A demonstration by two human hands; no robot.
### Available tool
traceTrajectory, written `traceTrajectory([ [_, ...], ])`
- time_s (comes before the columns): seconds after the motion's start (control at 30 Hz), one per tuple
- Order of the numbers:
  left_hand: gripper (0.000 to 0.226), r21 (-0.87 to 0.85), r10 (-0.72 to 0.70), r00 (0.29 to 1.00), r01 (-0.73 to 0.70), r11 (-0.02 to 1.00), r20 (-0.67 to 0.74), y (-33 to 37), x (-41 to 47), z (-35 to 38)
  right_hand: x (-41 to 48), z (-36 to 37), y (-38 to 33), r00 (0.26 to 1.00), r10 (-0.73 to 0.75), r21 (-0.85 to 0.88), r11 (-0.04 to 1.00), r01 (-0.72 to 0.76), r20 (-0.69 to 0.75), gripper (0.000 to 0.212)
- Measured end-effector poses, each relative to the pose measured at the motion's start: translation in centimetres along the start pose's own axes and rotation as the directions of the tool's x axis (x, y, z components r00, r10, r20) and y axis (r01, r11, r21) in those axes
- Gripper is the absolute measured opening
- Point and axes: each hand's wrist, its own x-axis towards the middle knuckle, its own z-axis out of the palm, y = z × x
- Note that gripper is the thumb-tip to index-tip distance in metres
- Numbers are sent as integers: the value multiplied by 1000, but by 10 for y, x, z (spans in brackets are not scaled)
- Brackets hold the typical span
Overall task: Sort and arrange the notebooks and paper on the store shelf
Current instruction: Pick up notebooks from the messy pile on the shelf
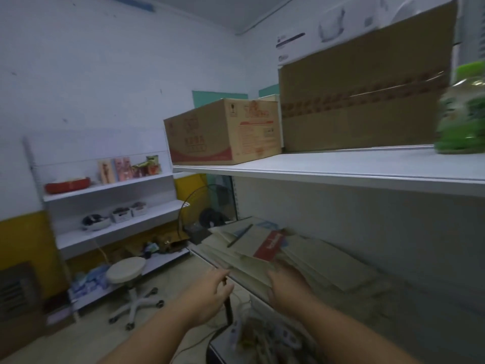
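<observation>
A loose heap of pale notebooks and paper sheets (309, 256) lies spread along the lower shelf (393, 306). On top of the heap sit a red booklet (270, 246) and a dark pen (240, 235). My left hand (210, 290) hovers at the shelf's front edge, fingers relaxed and holding nothing. My right hand (288, 285) lies on the near end of the heap, its fingers over the front sheets; whether they curl under an edge is hidden. The picture is blurred.
The upper shelf (341, 166) carries a printed carton (223, 132), a big plain carton (367, 101) and a green bottle (462, 111). A white stool (128, 269) stands on the floor at left, before a wall shelf (112, 185) with small goods. A fan (199, 206) stands behind.
</observation>
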Motion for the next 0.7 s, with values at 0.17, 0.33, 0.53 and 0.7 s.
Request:
traceTrajectory([
  [0.17, 40, -195, -81, 995, 90, 977, 54, -23, 51, -10, 82, 34, 8, 992, -81, 48, 995, 86, -98, 57],
  [0.33, 19, -473, -171, 971, 232, 850, 168, -52, 87, -16, 121, 41, 14, 987, -62, 13, 998, 65, -147, 26],
  [0.53, 48, -906, -196, 907, 401, 132, 373, -101, 153, -33, 132, 32, -9, 792, -338, 110, 887, 449, -508, 33],
  [0.7, 51, -931, -152, 922, 364, 27, 357, -139, 214, -39, 155, 28, -50, 666, -598, -28, 753, 658, -446, 26],
])
